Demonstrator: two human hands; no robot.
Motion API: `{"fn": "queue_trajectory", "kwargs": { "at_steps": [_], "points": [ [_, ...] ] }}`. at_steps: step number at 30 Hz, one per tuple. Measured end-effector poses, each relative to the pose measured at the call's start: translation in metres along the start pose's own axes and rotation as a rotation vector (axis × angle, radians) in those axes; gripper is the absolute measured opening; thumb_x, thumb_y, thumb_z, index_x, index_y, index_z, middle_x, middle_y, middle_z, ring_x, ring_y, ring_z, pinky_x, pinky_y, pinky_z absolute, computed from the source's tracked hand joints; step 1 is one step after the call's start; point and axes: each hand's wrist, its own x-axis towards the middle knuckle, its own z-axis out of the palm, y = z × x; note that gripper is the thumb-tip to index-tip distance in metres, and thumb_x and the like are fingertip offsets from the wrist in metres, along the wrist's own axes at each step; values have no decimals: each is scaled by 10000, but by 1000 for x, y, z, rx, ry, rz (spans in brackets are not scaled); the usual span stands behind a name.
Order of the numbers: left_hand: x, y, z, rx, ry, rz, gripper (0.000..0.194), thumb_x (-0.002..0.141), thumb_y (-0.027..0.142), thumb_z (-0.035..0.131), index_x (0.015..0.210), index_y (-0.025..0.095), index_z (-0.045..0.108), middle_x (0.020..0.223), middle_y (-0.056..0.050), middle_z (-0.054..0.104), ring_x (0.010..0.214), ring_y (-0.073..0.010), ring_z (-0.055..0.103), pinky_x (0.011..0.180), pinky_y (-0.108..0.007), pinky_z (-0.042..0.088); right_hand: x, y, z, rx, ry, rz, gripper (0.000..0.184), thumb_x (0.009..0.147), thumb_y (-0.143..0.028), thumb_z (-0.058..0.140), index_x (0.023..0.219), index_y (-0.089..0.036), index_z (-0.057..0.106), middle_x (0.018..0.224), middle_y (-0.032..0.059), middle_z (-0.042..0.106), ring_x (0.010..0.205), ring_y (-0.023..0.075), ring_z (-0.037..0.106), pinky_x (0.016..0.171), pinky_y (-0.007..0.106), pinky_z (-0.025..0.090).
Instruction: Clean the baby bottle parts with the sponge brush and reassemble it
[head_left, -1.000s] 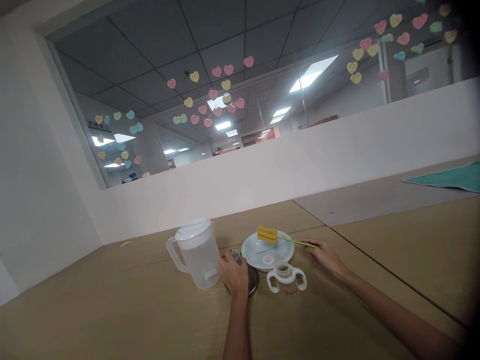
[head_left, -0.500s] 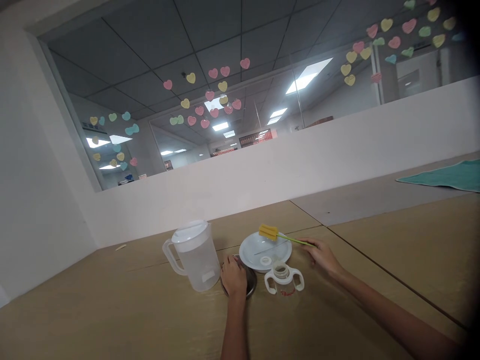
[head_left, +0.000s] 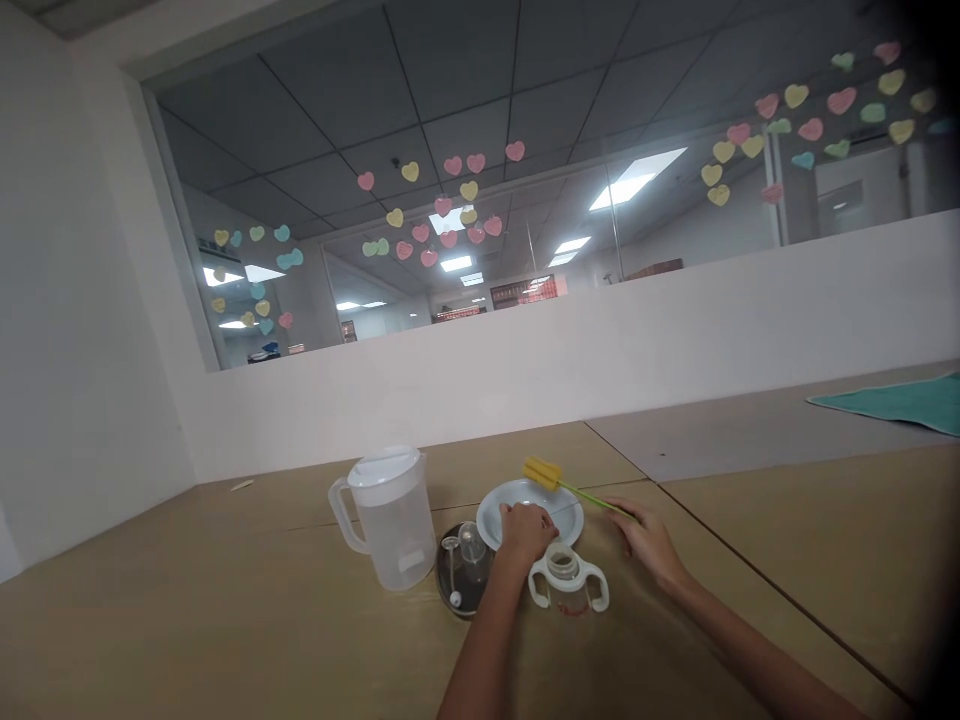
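My right hand (head_left: 646,540) grips the green handle of a sponge bottle brush (head_left: 592,497). Its yellow sponge head (head_left: 542,473) is over the far rim of a pale shallow bowl (head_left: 495,495). Over the near part of that bowl, my left hand (head_left: 527,530) has its fingers bent downward and drawn together; what is under the fingertips is hidden. Just in front of the bowl stands a clear baby bottle (head_left: 574,600) with a white two-handled collar and an uncovered mouth. Left of my forearm, a dark round metal dish (head_left: 469,600) holds a clear dome cap (head_left: 472,542) and a straw piece with white ends (head_left: 453,570).
A lidded translucent pitcher (head_left: 397,530) stands left of the metal dish. A teal cloth (head_left: 900,405) lies at the far right of the wooden table (head_left: 262,620). Behind runs a low white wall (head_left: 487,385) under a window with heart-shaped notes.
My left hand has moved right from the metal dish to the bowl, uncovering the dome cap and straw piece. The brush stays in my right hand. The view has tilted slightly.
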Motion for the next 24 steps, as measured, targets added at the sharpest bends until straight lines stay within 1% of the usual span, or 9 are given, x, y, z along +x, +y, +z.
{"fn": "queue_trajectory", "kwargs": {
  "at_steps": [2,5,7,11,13,15,17,20,24],
  "points": [
    [0,-3,-5,-32,28,1,90,710,240,643,642,206,693,703,-47,700,815,-229,632,897,-414,362,-2,-4,0,52,30,0,392,700,-393,532,919,-128,720,769,68,711,579,204,599,458,261,431],
    [-6,-15,-17,-96,114,-11,210,825,268,501,900,214,690,884,-47,709,841,-184,629,869,-347,403,-5,-8,0,139,88,-2,395,694,-403,554,899,-114,727,676,61,694,598,222,610,500,283,461],
    [-15,-25,-25,-194,220,-36,306,875,285,404,1057,184,629,1006,-75,682,853,-167,622,825,-312,436,-7,-9,-1,168,98,-38,360,687,-400,568,850,-128,738,695,68,700,679,243,632,580,303,492],
    [-36,-46,-33,-519,448,-56,328,864,379,439,1074,170,581,917,-69,673,827,-179,613,744,-292,459,-11,-7,0,108,-44,-114,294,678,-392,587,784,-171,749,870,91,723,889,282,638,803,354,482],
    [-47,-57,-34,-474,499,-75,293,872,377,425,1021,179,581,859,-52,661,802,-175,604,733,-286,445,-10,-3,0,26,-62,-104,302,680,-399,579,800,-181,750,914,92,720,921,296,632,846,383,460],
    [-55,-67,-35,-347,531,-117,238,870,325,415,965,181,579,806,-40,641,777,-173,590,734,-286,426,-9,1,-1,-50,-14,-89,323,675,-406,559,800,-177,749,923,97,719,931,307,629,853,397,451],
    [-61,-75,-35,-188,512,-176,191,844,264,428,929,177,576,749,-34,618,751,-180,578,728,-291,408,-6,5,-4,-115,14,-100,331,671,-402,533,784,-175,745,910,94,721,925,305,630,840,390,451],
    [-66,-80,-32,43,409,-235,163,797,208,454,900,169,575,766,-52,618,797,-205,576,748,-310,383,-3,8,-9,-226,-8,-150,304,673,-373,492,717,-195,734,857,66,726,877,286,638,792,360,458],
    [-67,-78,-23,192,246,-252,165,751,194,500,894,168,578,845,-73,635,882,-228,567,792,-328,356,-5,6,-15,-401,2,-286,279,673,-359,478,669,-216,717,803,48,727,800,266,649,736,339,464]
  ]
}}
